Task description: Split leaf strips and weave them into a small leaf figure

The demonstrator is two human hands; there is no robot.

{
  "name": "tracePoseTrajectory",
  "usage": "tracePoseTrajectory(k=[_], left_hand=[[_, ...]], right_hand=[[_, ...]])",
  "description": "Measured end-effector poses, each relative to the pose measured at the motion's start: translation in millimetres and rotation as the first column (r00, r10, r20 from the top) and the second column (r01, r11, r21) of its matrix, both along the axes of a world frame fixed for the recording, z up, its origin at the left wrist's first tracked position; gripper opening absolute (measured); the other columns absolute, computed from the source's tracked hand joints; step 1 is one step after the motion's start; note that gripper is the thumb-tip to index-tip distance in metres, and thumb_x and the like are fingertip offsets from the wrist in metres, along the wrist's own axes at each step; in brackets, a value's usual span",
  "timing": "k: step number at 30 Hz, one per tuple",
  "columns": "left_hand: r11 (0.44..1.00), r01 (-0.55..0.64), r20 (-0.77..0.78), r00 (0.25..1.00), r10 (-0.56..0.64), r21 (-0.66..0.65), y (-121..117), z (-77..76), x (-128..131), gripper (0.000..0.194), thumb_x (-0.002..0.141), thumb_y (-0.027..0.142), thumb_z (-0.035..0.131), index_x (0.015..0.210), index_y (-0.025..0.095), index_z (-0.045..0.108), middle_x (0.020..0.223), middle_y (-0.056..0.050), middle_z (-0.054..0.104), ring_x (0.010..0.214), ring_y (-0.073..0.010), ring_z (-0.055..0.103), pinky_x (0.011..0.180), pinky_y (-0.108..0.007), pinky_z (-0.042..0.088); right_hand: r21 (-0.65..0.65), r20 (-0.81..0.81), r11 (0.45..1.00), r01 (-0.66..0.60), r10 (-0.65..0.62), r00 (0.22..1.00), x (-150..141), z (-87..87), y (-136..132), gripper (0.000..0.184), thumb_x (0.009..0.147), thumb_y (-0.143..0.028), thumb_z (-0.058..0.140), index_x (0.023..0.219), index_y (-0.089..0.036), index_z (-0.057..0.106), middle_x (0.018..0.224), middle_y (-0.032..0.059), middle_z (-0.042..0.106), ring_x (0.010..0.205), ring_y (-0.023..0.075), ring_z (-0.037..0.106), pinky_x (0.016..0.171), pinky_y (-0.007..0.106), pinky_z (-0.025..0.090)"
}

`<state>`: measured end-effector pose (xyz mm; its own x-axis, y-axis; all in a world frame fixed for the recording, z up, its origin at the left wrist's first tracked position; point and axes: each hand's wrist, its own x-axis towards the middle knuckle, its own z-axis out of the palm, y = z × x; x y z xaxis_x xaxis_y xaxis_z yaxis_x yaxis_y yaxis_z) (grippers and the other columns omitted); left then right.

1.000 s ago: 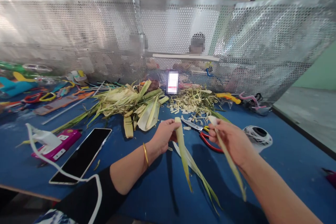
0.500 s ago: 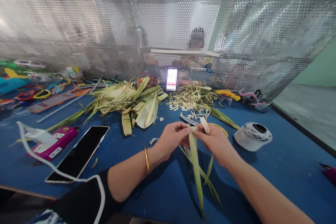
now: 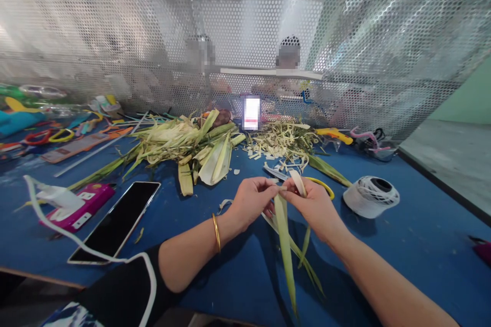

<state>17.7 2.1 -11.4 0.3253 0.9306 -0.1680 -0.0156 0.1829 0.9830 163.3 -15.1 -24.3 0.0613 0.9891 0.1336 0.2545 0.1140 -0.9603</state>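
Long strips of corn husk (image 3: 284,245) hang from between my two hands, pale at the top and green toward their pointed ends. My left hand (image 3: 255,199) pinches their upper end between thumb and forefinger. Close against it, my right hand (image 3: 309,204) pinches the same husk, and a pale strip (image 3: 297,183) loops up over its fingers. Where the strips cross is hidden by my fingertips. Just behind my hands lie scissors with a yellow handle (image 3: 326,186), partly covered. To the right stands a spool of white string (image 3: 371,196).
A heap of corn husks (image 3: 172,138) and a pile of trimmed scraps (image 3: 284,138) lie at the back, before a perforated metal screen (image 3: 245,20). A phone (image 3: 118,219) and a pink power strip (image 3: 86,207) with a white cable lie left. A yellow-handled tool (image 3: 333,135) sits back right.
My hands stay nearly in place with the husk strips. The fingertips have shifted slightly at the pinched end, and the whole view has tilted a little.
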Motion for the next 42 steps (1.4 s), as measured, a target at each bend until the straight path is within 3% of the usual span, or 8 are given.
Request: tracePoseTrajectory(k=[10, 20, 27, 35, 42], left_hand=[[0.998, 0.042, -0.035, 0.999, -0.041, 0.040, 1.3, 2.9, -2.2, 0.017, 0.083, 0.013, 0.053, 0.067, 0.014, 0.060, 0.047, 0.005, 0.054, 0.038, -0.0063, 0.049, 0.039, -0.017, 0.043], [0.995, 0.059, -0.048, 0.997, -0.055, 0.084, 2.5, 1.3, -2.1, 0.017, 0.081, 0.013, 0.053, 0.064, 0.015, 0.057, 0.045, 0.006, 0.052, 0.038, -0.0056, 0.046, 0.038, -0.015, 0.039], [0.993, 0.052, -0.068, 0.997, -0.045, 0.107, 3.0, -1.7, -1.1, 0.017, 0.082, 0.016, 0.051, 0.065, 0.015, 0.057, 0.049, 0.005, 0.052, 0.040, -0.0057, 0.046, 0.038, -0.015, 0.039], [0.975, -0.004, -0.133, 0.991, 0.034, 0.221, 3.1, -8.6, -2.2, 0.015, 0.083, 0.026, 0.053, 0.070, 0.017, 0.055, 0.055, 0.005, 0.051, 0.041, -0.0068, 0.046, 0.036, -0.018, 0.042], [0.972, 0.013, -0.164, 0.986, 0.026, 0.234, 3.9, -13.3, -1.5, 0.017, 0.083, 0.025, 0.052, 0.067, 0.017, 0.053, 0.053, 0.005, 0.049, 0.041, -0.0077, 0.047, 0.036, -0.018, 0.042]], right_hand=[[-0.038, -0.051, 0.998, 0.042, -0.044, 0.998, 0.6, -1.1, 1.3, 0.025, 0.064, -0.040, 0.070, 0.066, -0.018, 0.060, 0.055, -0.0055, 0.044, 0.051, 0.0096, 0.032, 0.049, 0.024, 0.024], [0.044, 0.020, 0.997, -0.063, 0.062, 0.998, 2.7, -2.4, 0.6, 0.019, 0.073, -0.033, 0.063, 0.064, -0.018, 0.054, 0.055, -0.0065, 0.038, 0.051, 0.0093, 0.029, 0.049, 0.024, 0.024], [0.148, 0.131, 0.989, -0.019, 0.000, 0.991, -2.5, 3.9, -3.6, 0.022, 0.075, -0.032, 0.063, 0.061, -0.019, 0.052, 0.055, -0.0056, 0.040, 0.053, 0.0104, 0.033, 0.050, 0.023, 0.026], [-0.080, -0.087, 0.997, -0.001, -0.006, 0.996, -8.1, 4.4, -5.1, 0.029, 0.065, -0.042, 0.073, 0.068, -0.019, 0.054, 0.046, -0.0097, 0.037, 0.040, 0.0070, 0.029, 0.039, 0.021, 0.020], [-0.047, -0.049, 0.999, 0.008, -0.010, 0.999, -7.8, 1.4, -4.6, 0.025, 0.066, -0.038, 0.072, 0.066, -0.019, 0.056, 0.045, -0.0089, 0.038, 0.041, 0.0072, 0.031, 0.040, 0.021, 0.022]])
